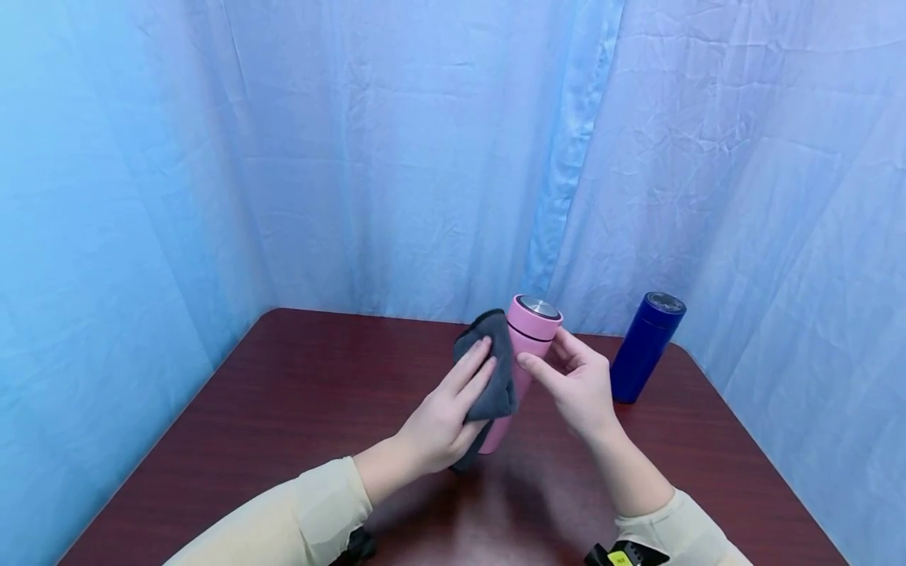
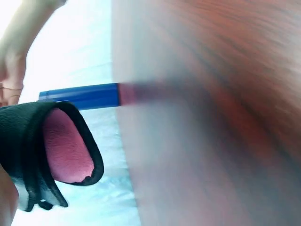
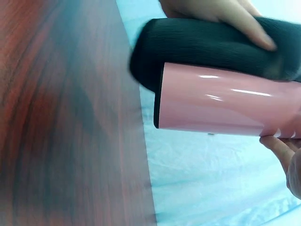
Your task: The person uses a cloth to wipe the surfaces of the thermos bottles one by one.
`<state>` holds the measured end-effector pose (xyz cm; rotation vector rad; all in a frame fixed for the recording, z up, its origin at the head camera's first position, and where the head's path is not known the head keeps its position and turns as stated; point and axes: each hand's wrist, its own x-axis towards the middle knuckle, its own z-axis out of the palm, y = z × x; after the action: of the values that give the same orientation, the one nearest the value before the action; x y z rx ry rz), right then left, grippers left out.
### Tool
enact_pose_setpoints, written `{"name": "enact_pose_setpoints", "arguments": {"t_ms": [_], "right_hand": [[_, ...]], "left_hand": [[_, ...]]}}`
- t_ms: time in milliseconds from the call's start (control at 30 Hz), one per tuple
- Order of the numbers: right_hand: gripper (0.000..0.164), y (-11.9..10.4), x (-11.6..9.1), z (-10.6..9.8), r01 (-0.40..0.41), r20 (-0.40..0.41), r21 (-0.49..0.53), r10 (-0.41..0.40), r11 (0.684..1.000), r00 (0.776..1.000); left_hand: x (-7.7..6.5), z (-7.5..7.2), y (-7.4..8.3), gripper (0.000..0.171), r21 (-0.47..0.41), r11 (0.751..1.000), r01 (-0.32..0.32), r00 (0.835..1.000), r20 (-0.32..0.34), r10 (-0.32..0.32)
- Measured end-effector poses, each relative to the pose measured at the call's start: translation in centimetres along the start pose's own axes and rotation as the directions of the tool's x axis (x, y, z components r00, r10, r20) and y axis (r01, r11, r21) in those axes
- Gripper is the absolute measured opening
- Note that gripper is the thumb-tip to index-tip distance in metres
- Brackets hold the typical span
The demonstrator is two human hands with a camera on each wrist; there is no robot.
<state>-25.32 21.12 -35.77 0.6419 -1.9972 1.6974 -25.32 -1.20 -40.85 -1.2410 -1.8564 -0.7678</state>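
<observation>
A pink thermos bottle [image 1: 527, 338] with a steel-topped lid is held tilted above the table, its base off the surface in the right wrist view. My right hand [image 1: 576, 385] grips it near the top, thumb on the near side and fingers behind. With my left hand [image 1: 442, 420] I hold a dark grey cloth [image 1: 499, 385] against the bottle's left side, fingers laid over the cloth. In the right wrist view the cloth [image 3: 202, 47] runs along the pink body [image 3: 211, 101]. Pink shows inside the cloth's black-edged fold [image 2: 68, 146] in the left wrist view.
A blue thermos bottle [image 1: 647, 346] stands near the table's back right corner, just beyond my right hand. The dark red wooden table [image 1: 318, 369] has light blue curtains [image 1: 425, 157] behind it and at both sides.
</observation>
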Motion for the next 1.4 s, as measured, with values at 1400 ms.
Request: {"name": "enact_pose_setpoints", "arguments": {"t_ms": [1400], "right_hand": [[0.051, -0.9, 0.6, -0.5, -0.138, -0.088, 0.195, 0.157, 0.971, 0.984]], "left_hand": [[0.0, 0.1, 0.6, 0.05, 0.459, 0.672, -0.581, 0.808, 0.42, 0.413]]}}
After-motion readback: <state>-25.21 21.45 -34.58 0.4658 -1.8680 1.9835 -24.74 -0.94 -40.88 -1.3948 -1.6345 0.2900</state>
